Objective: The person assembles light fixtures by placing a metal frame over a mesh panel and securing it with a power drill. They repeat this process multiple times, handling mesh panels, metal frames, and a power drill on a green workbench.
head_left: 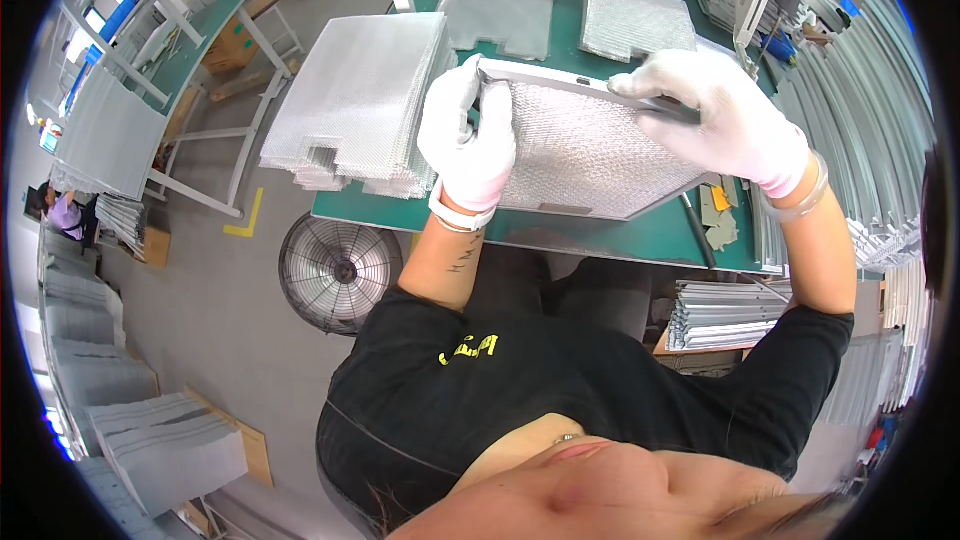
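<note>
A rectangular mesh filter panel [590, 150] in a silvery metal frame stands tilted above the front of the green worktable [560, 230]. Its upper left corner is in my left hand [465, 135], white-gloved, with fingers and thumb closed on the frame. My right hand [725, 120], gloved too, curls over the upper right part of the frame, thumb and fingers on either side of the edge. To the left of the panel lies a tall stack of bare mesh sheets [365, 80], each with a notch in its near edge.
Two lower mesh stacks [500, 15] [635, 18] lie at the back of the table. A black-handled tool [697, 230] rests near its front edge beside small scraps [720, 225]. Metal frame strips [850, 120] crowd the right. A round fan [342, 272] stands on the floor at left.
</note>
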{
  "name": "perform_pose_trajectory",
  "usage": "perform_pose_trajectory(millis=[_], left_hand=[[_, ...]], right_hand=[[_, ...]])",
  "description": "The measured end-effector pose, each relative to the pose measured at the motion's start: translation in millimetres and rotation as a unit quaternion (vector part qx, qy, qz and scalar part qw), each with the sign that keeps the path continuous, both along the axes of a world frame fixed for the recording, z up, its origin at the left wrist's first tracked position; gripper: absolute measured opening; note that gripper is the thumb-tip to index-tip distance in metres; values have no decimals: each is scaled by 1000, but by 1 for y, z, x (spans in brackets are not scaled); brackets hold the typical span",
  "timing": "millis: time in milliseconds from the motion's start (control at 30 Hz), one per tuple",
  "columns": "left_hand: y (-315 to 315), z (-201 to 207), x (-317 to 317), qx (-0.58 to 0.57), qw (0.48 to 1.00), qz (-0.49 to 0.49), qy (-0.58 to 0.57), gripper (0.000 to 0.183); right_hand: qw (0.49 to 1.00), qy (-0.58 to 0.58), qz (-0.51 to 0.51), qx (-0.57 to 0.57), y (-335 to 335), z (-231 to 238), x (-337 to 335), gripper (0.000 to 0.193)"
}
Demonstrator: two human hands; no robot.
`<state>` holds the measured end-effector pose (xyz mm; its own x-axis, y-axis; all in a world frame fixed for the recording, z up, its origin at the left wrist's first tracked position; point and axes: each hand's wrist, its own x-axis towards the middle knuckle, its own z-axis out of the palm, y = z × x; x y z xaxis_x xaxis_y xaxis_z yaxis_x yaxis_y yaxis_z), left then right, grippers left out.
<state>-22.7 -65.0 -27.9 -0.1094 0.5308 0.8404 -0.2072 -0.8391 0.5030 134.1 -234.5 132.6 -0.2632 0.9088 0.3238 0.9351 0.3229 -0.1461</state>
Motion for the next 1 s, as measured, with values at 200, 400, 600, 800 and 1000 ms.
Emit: perform_pose_trajectory(millis=[200,400,600,800,1000], left_hand=[[-2,-1,-2,27,999,25,14,23],[-6,-1,2,-76,985,-126,-86,31],[2,-4,0,7,992,-119,-40,34],[0,6,-3,31,992,-112,-45,30],[2,3,0,6,988,-147,-43,31]], right_hand=[[998,40,-38,-13,14,-2,-16,30],[999,-19,45,23,23,2,-22,27],[999,11,16,-38,37,9,-30,35],[998,33,55,14,43,-3,-34,37],[999,10,34,-18,41,0,-36,41]])
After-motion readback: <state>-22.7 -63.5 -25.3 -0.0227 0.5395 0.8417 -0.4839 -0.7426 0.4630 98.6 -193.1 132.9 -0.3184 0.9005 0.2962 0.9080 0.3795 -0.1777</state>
